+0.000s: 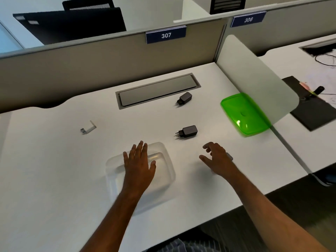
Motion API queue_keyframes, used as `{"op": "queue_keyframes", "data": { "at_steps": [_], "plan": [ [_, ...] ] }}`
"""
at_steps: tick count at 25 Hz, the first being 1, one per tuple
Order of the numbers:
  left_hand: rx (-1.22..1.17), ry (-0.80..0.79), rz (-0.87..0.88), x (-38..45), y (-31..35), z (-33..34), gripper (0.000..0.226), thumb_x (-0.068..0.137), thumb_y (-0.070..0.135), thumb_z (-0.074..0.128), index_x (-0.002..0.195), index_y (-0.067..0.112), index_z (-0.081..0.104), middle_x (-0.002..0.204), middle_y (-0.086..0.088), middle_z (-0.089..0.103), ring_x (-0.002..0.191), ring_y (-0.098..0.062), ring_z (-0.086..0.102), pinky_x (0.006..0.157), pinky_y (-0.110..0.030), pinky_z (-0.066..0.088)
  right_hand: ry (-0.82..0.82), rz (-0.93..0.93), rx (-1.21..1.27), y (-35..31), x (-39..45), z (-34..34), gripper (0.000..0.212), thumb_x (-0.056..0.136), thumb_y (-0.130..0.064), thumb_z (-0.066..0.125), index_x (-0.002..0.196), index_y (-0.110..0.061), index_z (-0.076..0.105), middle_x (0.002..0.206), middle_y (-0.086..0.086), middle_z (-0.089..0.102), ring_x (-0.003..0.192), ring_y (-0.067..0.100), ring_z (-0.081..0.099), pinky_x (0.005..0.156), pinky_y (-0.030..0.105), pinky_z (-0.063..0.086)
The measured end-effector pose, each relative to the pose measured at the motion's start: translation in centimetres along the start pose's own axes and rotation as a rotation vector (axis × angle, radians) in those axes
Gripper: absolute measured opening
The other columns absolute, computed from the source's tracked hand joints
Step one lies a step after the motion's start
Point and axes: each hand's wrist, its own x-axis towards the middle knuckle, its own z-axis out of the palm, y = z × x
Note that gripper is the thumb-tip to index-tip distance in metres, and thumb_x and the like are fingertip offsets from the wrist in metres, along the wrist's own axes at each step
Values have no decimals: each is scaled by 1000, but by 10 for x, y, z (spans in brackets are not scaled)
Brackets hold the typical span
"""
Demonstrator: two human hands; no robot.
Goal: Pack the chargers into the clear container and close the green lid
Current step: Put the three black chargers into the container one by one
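While the left hand [139,164] lies flat and open-fingered over the clear container [141,176], likely to steady it for loading, the right hand [217,160] hovers at lower centre-right with fingers loosely spread and nothing clearly gripped; a small dark object [230,156] peeks from behind it, too hidden to name. The container sits lidless on the white bench [54,170], low and centre, translucent, with rounded corners and apparently empty. Two black chargers lie apart from it: one [187,131] just above the right hand, another [184,98] further up by the grey cable hatch [158,90]. A white charger [88,127] lies at centre-left. The green lid [244,114], glossy and see-through, rests at right against a divider, well apart.
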Motion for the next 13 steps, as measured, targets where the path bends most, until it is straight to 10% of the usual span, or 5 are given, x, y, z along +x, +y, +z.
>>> {"op": "queue_keyframes", "data": {
  "at_steps": [13],
  "plan": [
    [51, 77, -5, 10, 7, 16, 67, 93, 33, 65, 149, 6, 43, 154, -15, 47, 146, -37, 38, 120, -64, 20, -83, 417, -116, 68, -5, -23, 66, 90, -71, 50, 128, -18, 36, 115, 17, 69, 105, 41, 66, 79, 41, 44]
  ]
}}
